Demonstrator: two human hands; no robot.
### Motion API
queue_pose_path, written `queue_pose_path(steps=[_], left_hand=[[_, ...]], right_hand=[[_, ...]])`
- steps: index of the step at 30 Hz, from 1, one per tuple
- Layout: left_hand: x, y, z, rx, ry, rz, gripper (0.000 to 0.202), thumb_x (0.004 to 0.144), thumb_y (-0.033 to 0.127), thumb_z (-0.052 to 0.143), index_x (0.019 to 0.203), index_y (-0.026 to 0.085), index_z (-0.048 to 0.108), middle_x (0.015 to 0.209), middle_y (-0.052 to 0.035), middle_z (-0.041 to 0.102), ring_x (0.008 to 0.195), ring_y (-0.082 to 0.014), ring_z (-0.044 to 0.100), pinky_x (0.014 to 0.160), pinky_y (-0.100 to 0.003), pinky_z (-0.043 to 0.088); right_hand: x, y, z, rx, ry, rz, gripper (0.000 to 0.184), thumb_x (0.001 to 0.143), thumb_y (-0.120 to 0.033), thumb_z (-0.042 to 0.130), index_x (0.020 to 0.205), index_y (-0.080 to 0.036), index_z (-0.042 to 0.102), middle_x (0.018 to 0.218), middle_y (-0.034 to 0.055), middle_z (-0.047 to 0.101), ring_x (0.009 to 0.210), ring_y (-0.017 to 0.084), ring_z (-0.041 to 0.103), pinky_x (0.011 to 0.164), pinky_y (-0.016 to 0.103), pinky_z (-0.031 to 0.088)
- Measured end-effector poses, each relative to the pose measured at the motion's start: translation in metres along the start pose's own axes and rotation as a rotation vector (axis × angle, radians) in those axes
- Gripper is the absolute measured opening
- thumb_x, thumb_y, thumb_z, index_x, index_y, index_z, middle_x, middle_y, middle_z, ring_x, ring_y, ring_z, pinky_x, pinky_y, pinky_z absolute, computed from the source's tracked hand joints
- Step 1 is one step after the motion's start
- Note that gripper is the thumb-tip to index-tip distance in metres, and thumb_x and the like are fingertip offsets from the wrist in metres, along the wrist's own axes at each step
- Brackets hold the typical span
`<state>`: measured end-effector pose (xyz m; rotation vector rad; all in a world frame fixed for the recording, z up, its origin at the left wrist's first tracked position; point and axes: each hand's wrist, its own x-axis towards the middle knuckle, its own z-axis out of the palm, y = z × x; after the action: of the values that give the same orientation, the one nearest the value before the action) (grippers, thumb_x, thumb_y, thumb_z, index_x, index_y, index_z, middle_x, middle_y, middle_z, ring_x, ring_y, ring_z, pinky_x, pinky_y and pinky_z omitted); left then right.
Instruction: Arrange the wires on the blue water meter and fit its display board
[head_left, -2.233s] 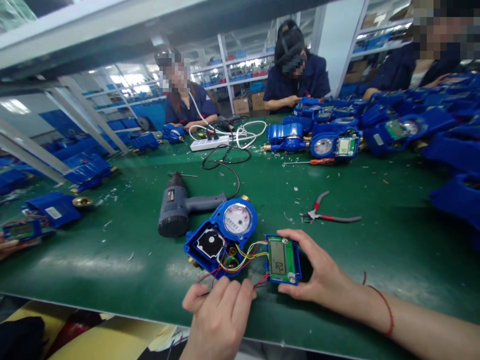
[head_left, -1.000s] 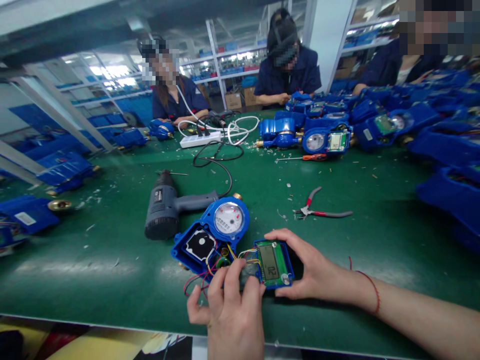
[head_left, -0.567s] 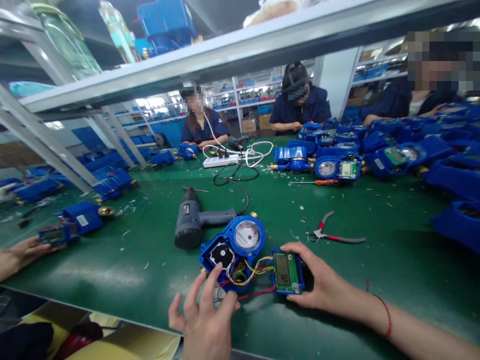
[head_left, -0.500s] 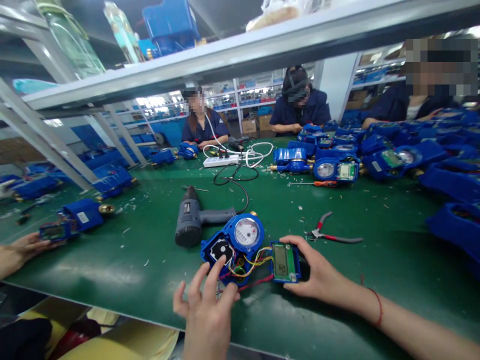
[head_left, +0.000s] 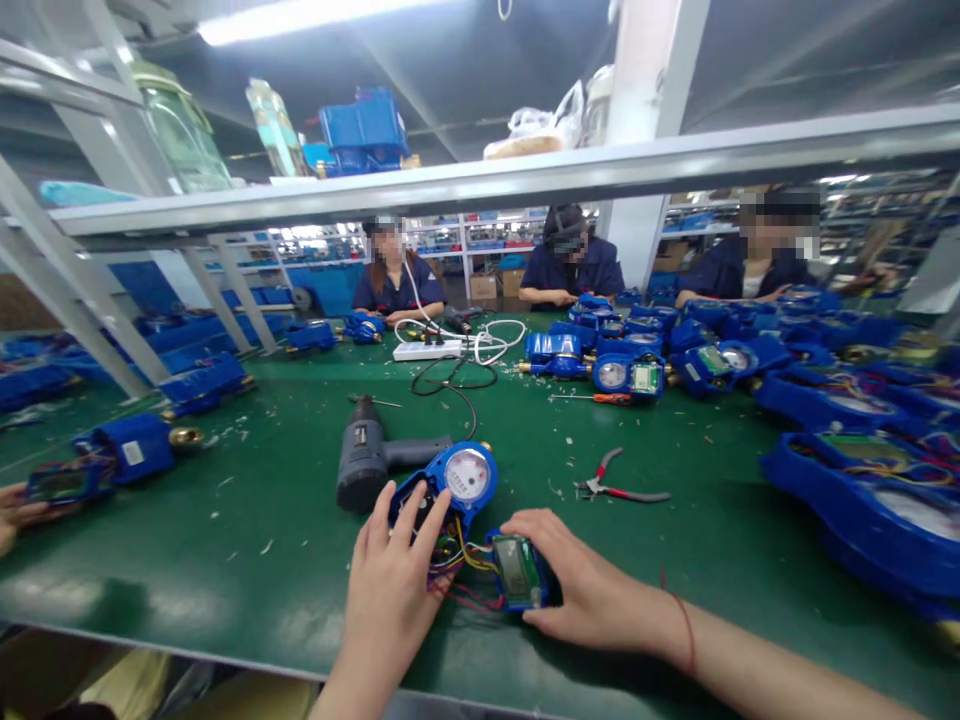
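An opened blue water meter [head_left: 459, 482] with a round dial lies on the green table [head_left: 225, 560] near its front edge. Coloured wires [head_left: 461, 565] run from it to a small blue display module [head_left: 517, 571] with a green screen. My right hand [head_left: 577, 590] grips that module from the right. My left hand [head_left: 390, 585] has its fingers spread and rests on the meter's open left half, fingertips on the black inner part.
A grey electric screwdriver [head_left: 367, 457] lies just behind the meter. Red-handled pliers [head_left: 619, 488] lie to the right. Many blue meters [head_left: 855, 480] crowd the right side. A power strip [head_left: 418, 350] and several seated people are at the far edge. Another person's hand [head_left: 11, 510] is at left.
My left hand let go of the wires, opened and moved up onto the meter body. My right hand brought the module closer to the meter. The camera tilted upward.
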<state>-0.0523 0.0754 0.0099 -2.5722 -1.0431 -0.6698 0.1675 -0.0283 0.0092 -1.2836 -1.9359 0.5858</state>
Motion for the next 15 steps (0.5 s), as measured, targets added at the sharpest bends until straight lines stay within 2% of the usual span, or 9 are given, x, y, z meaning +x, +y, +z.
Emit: queue_pose_path(steps=[3, 6, 9, 12, 13, 15], left_hand=[[0.005, -0.007, -0.001, 0.009, -0.039, -0.063, 0.064, 0.074, 0.016, 0.065, 0.135, 0.03, 0.053, 0.137, -0.0052, 0.057, 0.136, -0.0376, 0.036, 0.097, -0.051, 0.045], [0.007, -0.01, -0.008, 0.021, -0.091, -0.095, 0.069, 0.071, 0.012, 0.067, 0.136, 0.032, 0.052, 0.14, -0.0035, 0.055, 0.137, -0.0357, 0.036, 0.101, -0.053, 0.039], [-0.001, -0.008, -0.015, 0.008, -0.137, -0.096, 0.087, 0.062, 0.009, 0.076, 0.138, 0.037, 0.046, 0.149, -0.0034, 0.044, 0.141, -0.0372, 0.029, 0.106, -0.061, 0.027], [-0.014, -0.002, -0.021, -0.042, -0.101, -0.052, 0.1, 0.053, 0.011, 0.082, 0.14, 0.038, 0.041, 0.155, -0.0057, 0.032, 0.144, -0.0385, 0.021, 0.107, -0.064, 0.019], [-0.017, 0.001, -0.022, -0.06, -0.073, -0.015, 0.096, 0.057, 0.013, 0.081, 0.141, 0.036, 0.04, 0.155, -0.0065, 0.034, 0.143, -0.0367, 0.023, 0.107, -0.062, 0.018], [-0.019, 0.009, -0.024, -0.096, -0.008, 0.074, 0.076, 0.071, 0.015, 0.072, 0.14, 0.031, 0.042, 0.149, -0.0077, 0.044, 0.138, -0.0303, 0.035, 0.108, -0.056, 0.017]], right_hand=[[0.003, 0.015, 0.01, -0.042, -0.031, -0.079, 0.074, 0.064, -0.006, 0.066, 0.132, -0.018, 0.04, 0.131, 0.0104, 0.046, 0.122, 0.022, 0.041, 0.108, 0.039, 0.035], [0.015, 0.036, 0.006, -0.051, -0.019, -0.096, 0.069, 0.068, -0.011, 0.067, 0.131, -0.017, 0.04, 0.132, 0.0116, 0.045, 0.126, 0.023, 0.038, 0.111, 0.041, 0.031], [0.024, 0.051, -0.004, -0.083, -0.015, -0.085, 0.065, 0.072, -0.013, 0.065, 0.131, -0.018, 0.04, 0.139, 0.0134, 0.039, 0.134, 0.025, 0.027, 0.114, 0.047, 0.023], [0.023, 0.053, -0.011, -0.104, -0.081, -0.055, 0.076, 0.065, -0.01, 0.064, 0.135, -0.023, 0.038, 0.149, 0.0109, 0.028, 0.141, 0.027, 0.015, 0.115, 0.053, 0.016], [0.021, 0.051, -0.013, -0.105, -0.107, -0.05, 0.081, 0.063, -0.007, 0.061, 0.138, -0.024, 0.036, 0.152, 0.0093, 0.025, 0.142, 0.027, 0.013, 0.116, 0.053, 0.014], [0.018, 0.046, -0.013, -0.046, -0.131, -0.047, 0.091, 0.057, -0.003, 0.052, 0.143, -0.027, 0.031, 0.154, 0.0065, 0.022, 0.144, 0.025, 0.01, 0.117, 0.053, 0.009]])
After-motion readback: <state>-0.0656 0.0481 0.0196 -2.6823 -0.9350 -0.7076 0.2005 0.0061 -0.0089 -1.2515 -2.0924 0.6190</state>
